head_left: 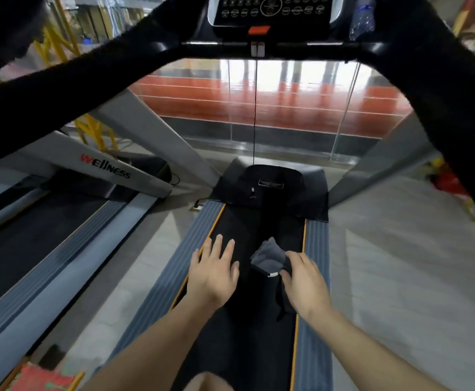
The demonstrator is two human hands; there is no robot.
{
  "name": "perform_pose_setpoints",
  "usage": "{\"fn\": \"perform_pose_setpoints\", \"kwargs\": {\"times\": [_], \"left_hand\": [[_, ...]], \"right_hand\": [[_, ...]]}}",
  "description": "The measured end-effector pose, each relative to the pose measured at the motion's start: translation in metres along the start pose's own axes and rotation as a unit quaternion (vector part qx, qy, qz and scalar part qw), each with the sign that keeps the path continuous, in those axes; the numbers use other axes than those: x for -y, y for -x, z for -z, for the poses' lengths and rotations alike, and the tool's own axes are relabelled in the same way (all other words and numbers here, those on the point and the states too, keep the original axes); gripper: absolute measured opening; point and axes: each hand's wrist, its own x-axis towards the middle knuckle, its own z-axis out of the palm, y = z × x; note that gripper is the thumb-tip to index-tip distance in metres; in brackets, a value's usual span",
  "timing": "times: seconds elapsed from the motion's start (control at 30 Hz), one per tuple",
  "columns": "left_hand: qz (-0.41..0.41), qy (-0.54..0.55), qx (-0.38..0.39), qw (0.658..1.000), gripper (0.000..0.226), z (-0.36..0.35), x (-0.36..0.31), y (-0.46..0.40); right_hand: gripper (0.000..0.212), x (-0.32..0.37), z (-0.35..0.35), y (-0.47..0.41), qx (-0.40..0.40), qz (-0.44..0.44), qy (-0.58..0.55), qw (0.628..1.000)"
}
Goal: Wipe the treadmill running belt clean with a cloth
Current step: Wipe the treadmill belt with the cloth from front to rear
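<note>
The black running belt (242,328) runs up the middle of the view between grey ribbed side rails with orange edging. A dark grey cloth (267,256) lies bunched on the right half of the belt, with a darker part trailing back under my right wrist. My right hand (305,283) rests on the cloth's near edge, fingers curled over it. My left hand (213,268) lies flat on the left half of the belt, fingers spread and nothing in it.
The black motor cover (275,187) closes the belt's far end. Overhead are the console (270,9) and black handrails (89,77), with a safety cord hanging down the middle. A second treadmill (61,227) stands to the left. Grey floor (400,263) lies to the right.
</note>
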Motion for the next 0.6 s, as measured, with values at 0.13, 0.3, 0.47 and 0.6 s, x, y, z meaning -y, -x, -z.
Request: {"fn": "perform_pose_setpoints", "kwargs": {"times": [0.13, 0.3, 0.47, 0.6], "left_hand": [[-0.038, 0.002, 0.005, 0.999, 0.061, -0.062, 0.021, -0.081], [-0.073, -0.006, -0.006, 0.997, 0.061, -0.144, 0.066, -0.171], [-0.092, -0.019, -0.012, 0.996, 0.059, -0.24, 0.123, -0.264], [-0.111, -0.02, 0.035, 0.993, 0.06, -0.322, 0.171, -0.327]], "right_hand": [[0.039, -0.031, -0.076, -0.066, -0.024, -0.018, 0.0, 1.0], [0.042, -0.054, -0.169, -0.142, -0.05, -0.028, 0.009, 0.998], [0.038, -0.082, -0.277, -0.216, -0.053, -0.043, 0.018, 0.998], [0.032, -0.103, -0.358, -0.267, -0.037, -0.067, 0.032, 0.997]]}}
